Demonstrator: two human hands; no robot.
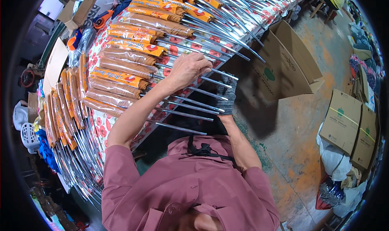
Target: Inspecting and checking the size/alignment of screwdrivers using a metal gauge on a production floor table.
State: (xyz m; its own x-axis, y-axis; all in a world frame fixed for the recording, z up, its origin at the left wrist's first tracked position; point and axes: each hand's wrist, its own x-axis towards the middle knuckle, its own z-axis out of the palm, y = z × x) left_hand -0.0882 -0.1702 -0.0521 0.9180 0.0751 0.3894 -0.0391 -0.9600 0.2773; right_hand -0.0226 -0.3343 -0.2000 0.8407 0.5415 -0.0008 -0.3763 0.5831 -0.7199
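Left hand clenched around metal rods at twelve o'clock; gloved right hand gripping rod ends at two o'clock, above flowered table.

1. Clear plastic sleeves cover the brown heads of the metal-handled items laid in a row on the table.
2. Orange rectangular labels with red and white print sit on several sleeves.
3. A further sleeved stack lies at the table's left end.
4. Open brown cardboard box with a green emblem stands on the floor, right of the table.
5. Closed strapped brown cartons stand farther right.
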